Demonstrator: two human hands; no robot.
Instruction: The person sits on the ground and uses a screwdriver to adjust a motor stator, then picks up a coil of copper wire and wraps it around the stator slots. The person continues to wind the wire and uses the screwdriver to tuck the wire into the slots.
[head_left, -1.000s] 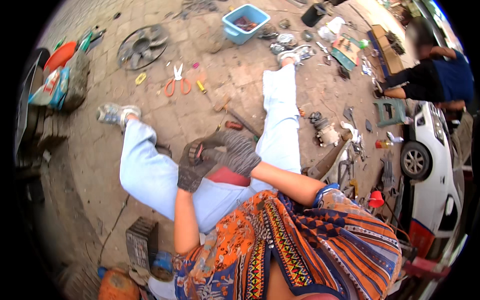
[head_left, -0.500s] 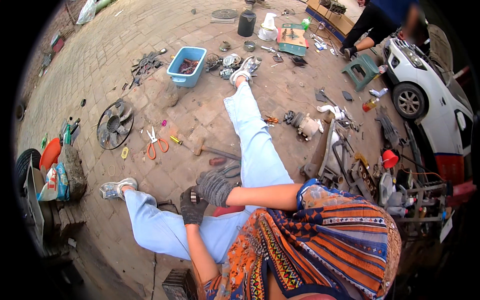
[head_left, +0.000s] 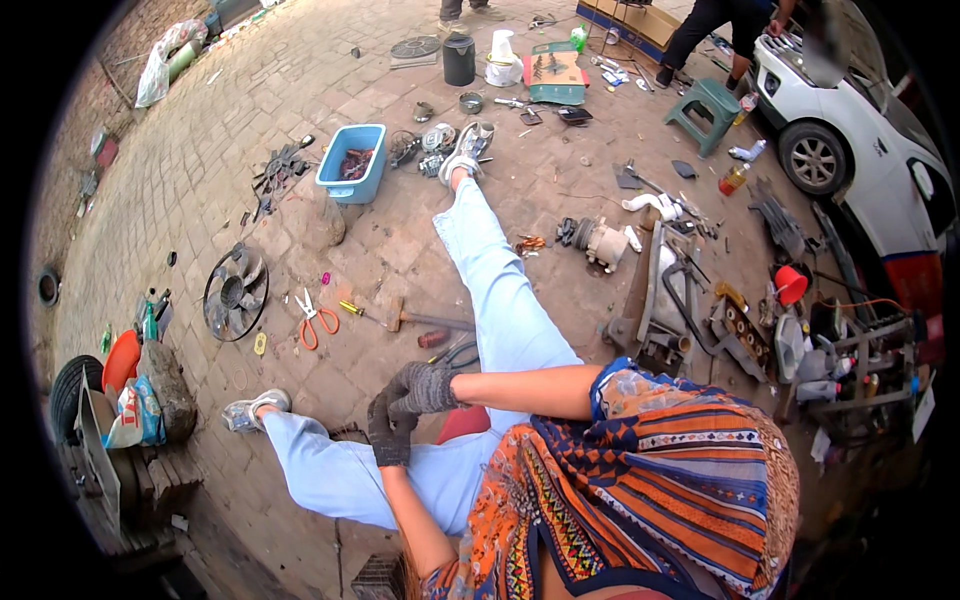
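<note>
My left hand [head_left: 390, 432] and my right hand [head_left: 428, 388], both in dark grey knit gloves, meet over my left thigh. Their fingers are curled together, and whatever lies between them is hidden by the gloves. Beyond them on the paving lie pliers [head_left: 455, 354] with dark handles, a short reddish-brown cylinder [head_left: 433, 338] and a hammer [head_left: 420, 319]. Farther left are a yellow-handled screwdriver [head_left: 352, 308] and orange-handled scissors [head_left: 318, 322].
A blue tub [head_left: 352, 164] stands ahead, left of my outstretched foot. A fan wheel [head_left: 236, 291] lies at left. Metal parts [head_left: 660, 300] crowd the right side, with a green stool [head_left: 705, 115] and a white car [head_left: 850, 110] beyond. Another person [head_left: 715, 30] stands beside the car.
My gloved hands have closed together more, covering a small metallic piece that showed in the left one. The view has shifted slightly, and the person by the car has changed posture.
</note>
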